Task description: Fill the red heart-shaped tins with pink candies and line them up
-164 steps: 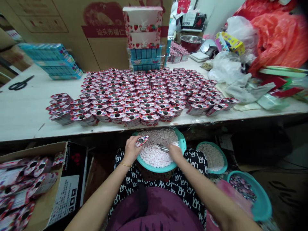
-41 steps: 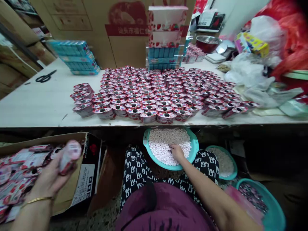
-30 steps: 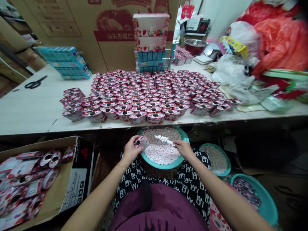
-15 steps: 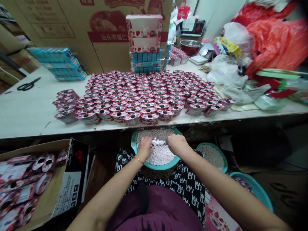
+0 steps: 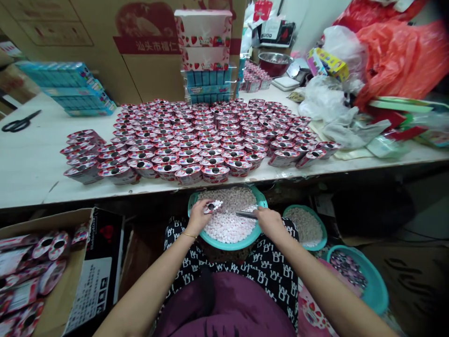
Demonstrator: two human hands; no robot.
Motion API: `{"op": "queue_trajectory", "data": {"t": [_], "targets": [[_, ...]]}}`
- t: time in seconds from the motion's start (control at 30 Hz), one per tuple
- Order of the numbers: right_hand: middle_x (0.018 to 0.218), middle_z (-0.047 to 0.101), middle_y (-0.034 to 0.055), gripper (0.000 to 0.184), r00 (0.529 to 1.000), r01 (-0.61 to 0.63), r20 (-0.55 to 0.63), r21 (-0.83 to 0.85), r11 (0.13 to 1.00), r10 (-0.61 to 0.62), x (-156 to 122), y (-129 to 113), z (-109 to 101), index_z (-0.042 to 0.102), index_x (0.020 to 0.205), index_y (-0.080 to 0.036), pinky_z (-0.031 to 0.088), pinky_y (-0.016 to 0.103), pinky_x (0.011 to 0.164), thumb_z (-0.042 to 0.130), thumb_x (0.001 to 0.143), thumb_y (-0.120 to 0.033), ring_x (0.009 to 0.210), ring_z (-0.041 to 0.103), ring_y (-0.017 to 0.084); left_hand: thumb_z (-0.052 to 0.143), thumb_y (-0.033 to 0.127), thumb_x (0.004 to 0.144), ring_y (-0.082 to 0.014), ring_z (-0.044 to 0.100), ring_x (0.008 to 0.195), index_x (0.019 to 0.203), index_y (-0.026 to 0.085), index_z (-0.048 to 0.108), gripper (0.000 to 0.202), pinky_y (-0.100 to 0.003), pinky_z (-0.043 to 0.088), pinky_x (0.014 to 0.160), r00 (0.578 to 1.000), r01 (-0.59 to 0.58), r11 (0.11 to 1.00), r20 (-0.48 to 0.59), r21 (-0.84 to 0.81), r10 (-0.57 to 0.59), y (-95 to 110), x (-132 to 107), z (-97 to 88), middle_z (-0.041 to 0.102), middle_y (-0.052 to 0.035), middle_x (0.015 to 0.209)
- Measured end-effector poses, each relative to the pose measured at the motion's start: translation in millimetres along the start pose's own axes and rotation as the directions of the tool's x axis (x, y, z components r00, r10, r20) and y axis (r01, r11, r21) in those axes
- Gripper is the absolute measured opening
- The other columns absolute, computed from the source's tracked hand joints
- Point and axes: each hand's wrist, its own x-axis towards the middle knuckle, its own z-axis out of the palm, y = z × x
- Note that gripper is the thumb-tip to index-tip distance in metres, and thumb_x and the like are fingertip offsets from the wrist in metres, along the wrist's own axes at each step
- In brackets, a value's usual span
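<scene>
A teal bowl (image 5: 196,232) of small pink and white candies (image 5: 224,224) rests on my lap. Over its left side my left hand (image 5: 198,216) grips a small red-and-white box (image 5: 213,206) with a round hole in its top; a few candies sit on it. To the right, my right hand (image 5: 267,220) is closed on a thin metal scoop (image 5: 246,215) that lies flat above the candies and points toward the box. On the white table (image 5: 28,168) beyond stand many rows of the same red boxes (image 5: 196,140).
A cardboard carton (image 5: 70,262) of flat unfilled boxes sits at lower left. Two more teal bowls (image 5: 307,228) (image 5: 354,276) are on the floor at right. Scissors (image 5: 19,122), blue packs (image 5: 70,89), stacked strawberry cartons (image 5: 205,51) and plastic bags (image 5: 396,61) crowd the table's back and right.
My left hand fetched a box from the carton and brought it over the bowl. Half a second ago both hands were pressed together over the candies; now they are apart, the scoop emptied and level.
</scene>
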Motion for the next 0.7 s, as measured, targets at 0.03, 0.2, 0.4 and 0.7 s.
{"op": "queue_trajectory", "data": {"t": [0.03,0.2,0.4,0.7], "targets": [[0.093,0.062,0.0101,0.029,1.0,-0.025,0.01,0.052,0.998,0.024,4.5,-4.5,15.1,0.06,0.091,-0.017,0.04,0.025,0.067,0.034,0.08,-0.01,0.086,0.058,0.018,0.06,0.012,0.061,-0.0183,0.053,0.089,0.094,0.019,0.059,0.034,-0.032,0.041,0.082,1.0,0.021,0.998,-0.015,-0.067,-0.022,-2.8,-0.6,-0.8,0.059,-0.0048,0.094],[0.097,0.064,0.0079,0.034,0.997,-0.083,0.021,0.257,0.963,0.08,37.4,-56.7,73.5,0.059,0.099,-0.02,0.039,0.025,0.072,0.033,0.081,-0.01,0.091,0.057,0.018,0.063,0.013,0.057,-0.0163,0.056,0.087,0.095,0.017,0.056,0.039,-0.03,0.043,0.081,0.992,0.127,0.941,0.021,-0.314,-0.127,-6.6,-6.4,-8.7,0.06,-0.004,0.094],[0.099,0.065,0.0026,0.031,0.99,-0.125,-0.001,0.417,0.9,0.138,53.0,-56.4,93.2,0.061,0.102,-0.025,0.04,0.023,0.07,0.036,0.083,-0.021,0.09,0.059,0.016,0.064,0.017,0.057,-0.0152,0.057,0.083,0.094,0.015,0.055,0.038,-0.028,0.044,0.08,0.981,0.179,0.908,-0.006,-0.379,-0.196,-3.1,-10.0,-20.3,0.06,-0.0034,0.091],[0.096,0.067,0.0004,0.025,0.986,0.043,-0.157,0.557,0.83,0.055,29.3,0.5,22.2,0.065,0.093,-0.024,0.042,0.023,0.075,0.043,0.08,-0.027,0.089,0.058,0.014,0.057,0.007,0.057,-0.0158,0.055,0.087,0.093,0.017,0.056,0.037,-0.031,0.043,0.082,0.985,0.115,0.961,-0.093,-0.252,-0.143,2.2,-8.6,-18.8,0.059,-0.0035,0.093]]}}
